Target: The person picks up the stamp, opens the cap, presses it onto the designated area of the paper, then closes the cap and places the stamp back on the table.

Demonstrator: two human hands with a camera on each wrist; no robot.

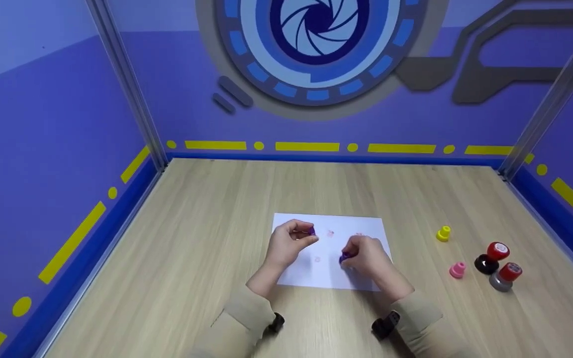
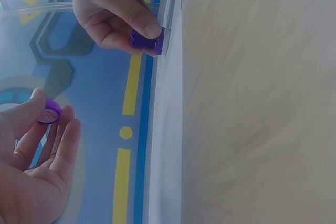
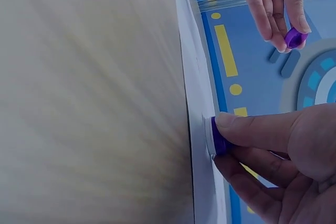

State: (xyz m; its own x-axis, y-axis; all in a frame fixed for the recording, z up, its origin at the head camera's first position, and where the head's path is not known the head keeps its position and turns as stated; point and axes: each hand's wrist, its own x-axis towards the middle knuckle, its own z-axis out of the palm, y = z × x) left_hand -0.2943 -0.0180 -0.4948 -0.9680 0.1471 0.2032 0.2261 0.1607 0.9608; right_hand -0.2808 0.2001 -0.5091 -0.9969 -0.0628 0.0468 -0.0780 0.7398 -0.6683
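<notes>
My left hand (image 1: 286,243) pinches a small purple cap (image 2: 51,113) between thumb and fingers, raised over the left part of a white sheet of paper (image 1: 299,276). A round patterned face shows on the cap in the left wrist view, and its hollow side in the right wrist view. With thumb and fingertips, my right hand (image 1: 370,256) grips a purple stamp (image 3: 219,136) upright, its lower end right at the paper. Small reddish prints (image 1: 330,233) mark the sheet, one of them partly behind the right hand.
To the right of the paper stand a yellow stamp (image 1: 443,233) and a pink stamp (image 1: 457,270). Farther right are two red-topped stamps, one with a black base (image 1: 486,264), the other with a grey base (image 1: 501,282). Painted panels (image 1: 266,124) enclose the wooden table (image 1: 207,223).
</notes>
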